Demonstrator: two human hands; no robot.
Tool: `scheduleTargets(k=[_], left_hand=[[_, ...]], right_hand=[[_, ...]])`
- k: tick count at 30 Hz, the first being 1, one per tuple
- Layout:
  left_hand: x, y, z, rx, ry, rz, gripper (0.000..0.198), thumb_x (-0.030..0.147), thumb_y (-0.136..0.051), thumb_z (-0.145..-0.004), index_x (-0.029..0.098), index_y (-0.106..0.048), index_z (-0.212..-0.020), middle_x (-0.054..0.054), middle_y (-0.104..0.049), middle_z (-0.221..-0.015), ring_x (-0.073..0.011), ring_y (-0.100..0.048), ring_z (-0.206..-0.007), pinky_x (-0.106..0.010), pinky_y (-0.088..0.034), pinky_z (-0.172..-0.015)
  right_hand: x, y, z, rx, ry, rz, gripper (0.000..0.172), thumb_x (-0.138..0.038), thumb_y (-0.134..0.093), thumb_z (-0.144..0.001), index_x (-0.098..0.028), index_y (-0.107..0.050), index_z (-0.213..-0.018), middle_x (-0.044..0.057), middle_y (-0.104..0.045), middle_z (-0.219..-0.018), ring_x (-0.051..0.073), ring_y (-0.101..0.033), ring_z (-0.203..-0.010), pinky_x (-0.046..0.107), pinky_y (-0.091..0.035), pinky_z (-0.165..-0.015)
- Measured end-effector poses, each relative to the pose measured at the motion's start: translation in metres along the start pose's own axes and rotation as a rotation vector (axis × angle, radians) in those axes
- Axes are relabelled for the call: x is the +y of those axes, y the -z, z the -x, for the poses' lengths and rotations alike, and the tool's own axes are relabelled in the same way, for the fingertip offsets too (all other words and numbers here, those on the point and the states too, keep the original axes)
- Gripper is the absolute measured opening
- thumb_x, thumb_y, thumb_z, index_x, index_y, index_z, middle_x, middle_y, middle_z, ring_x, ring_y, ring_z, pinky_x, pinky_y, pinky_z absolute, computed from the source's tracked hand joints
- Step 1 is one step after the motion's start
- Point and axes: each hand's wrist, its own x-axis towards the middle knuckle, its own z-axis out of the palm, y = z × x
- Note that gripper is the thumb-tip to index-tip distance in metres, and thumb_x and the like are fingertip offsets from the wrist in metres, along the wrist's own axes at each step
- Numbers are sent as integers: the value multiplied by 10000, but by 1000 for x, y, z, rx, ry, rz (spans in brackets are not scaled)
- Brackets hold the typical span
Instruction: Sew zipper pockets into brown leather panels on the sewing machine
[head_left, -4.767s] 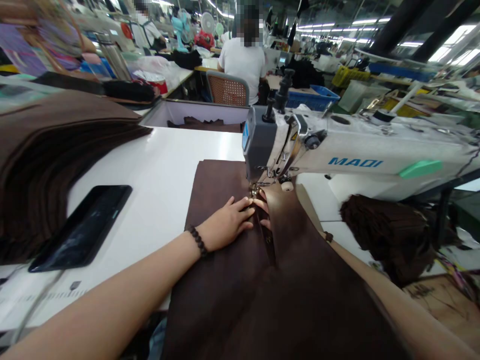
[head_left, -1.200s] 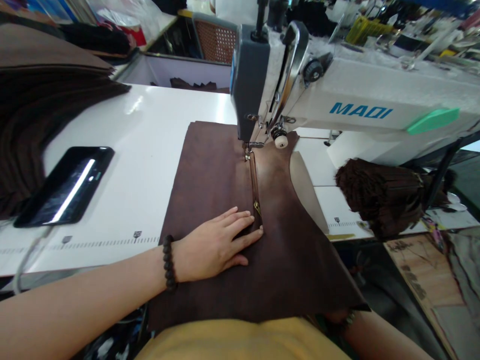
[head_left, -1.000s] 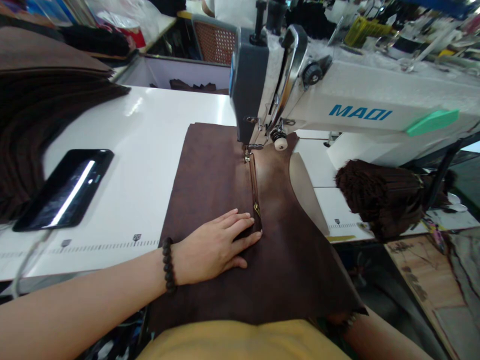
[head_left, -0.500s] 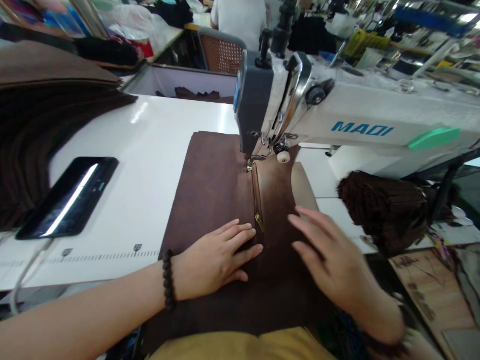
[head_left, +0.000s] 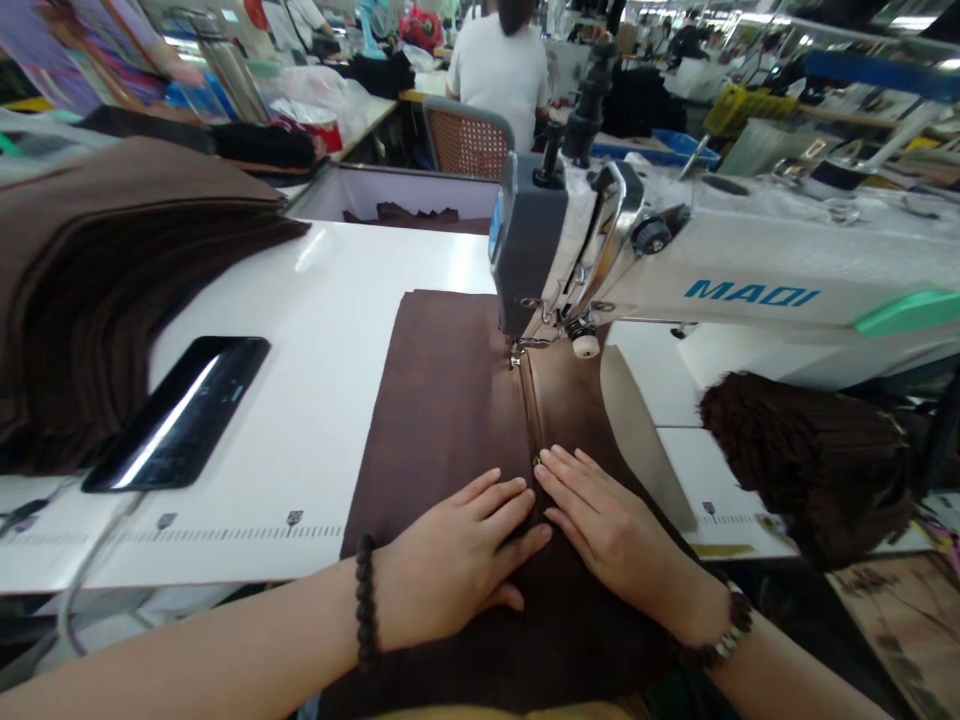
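Brown leather-like panel [head_left: 442,400] lies flat under the needle and presser foot of a white sewing machine [head_left: 750,260]. A zipper [head_left: 531,405] runs down the panel from the presser foot toward me. My left hand [head_left: 469,550] rests flat on the panel left of the zipper, fingers stretched out. Just right of the zipper, my right hand [head_left: 607,520] lies on the panel with its fingers extended over the zipper's near end. The brass zipper pull is mostly hidden by those fingertips. Neither hand grips anything.
At the left stand stacked brown panels [head_left: 150,270] and a black phone [head_left: 180,410] with a cable. A bundle of dark brown pieces [head_left: 802,450] sits right of the panel. A bin [head_left: 405,185] is behind the table, and a person in white [head_left: 499,70] sits beyond it.
My right hand has come down from the right onto the panel beside the zipper, covering most of the pull. My left hand stays flat on the panel. The camera view has shifted slightly.
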Motion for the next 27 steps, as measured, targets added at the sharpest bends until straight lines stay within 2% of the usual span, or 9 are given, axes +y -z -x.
scheduleTargets(k=[5, 10, 27], left_hand=[[3, -3, -1, 20, 13, -11, 524, 508, -421, -860, 185, -415, -1272, -128, -470, -1255, -253, -389, -1215, -419, -278, -1047], [1, 0, -4, -16, -2, -12, 535, 506, -393, -870, 170, -395, -1286, -138, -462, -1263, -266, -388, -1216, -431, -289, -1039], [-6, 1, -9, -22, 12, 18, 519, 515, -408, -862, 177, -438, -1254, -129, -481, -1236, -271, -404, -1196, -438, -311, -1026]], right_hand=[[5, 1, 0, 14, 80, 27, 340, -161, -390, -884, -54, -525, -1177, 130, -519, -1239, 223, -440, -1197, 404, -453, -965], [6, 2, -1, 5, 74, 25, 344, -161, -392, -883, -48, -519, -1182, 132, -517, -1240, 229, -447, -1191, 410, -449, -968], [15, 4, -4, -54, 67, -23, 343, -148, -387, -887, -68, -510, -1197, 121, -489, -1273, 217, -409, -1223, 414, -422, -998]])
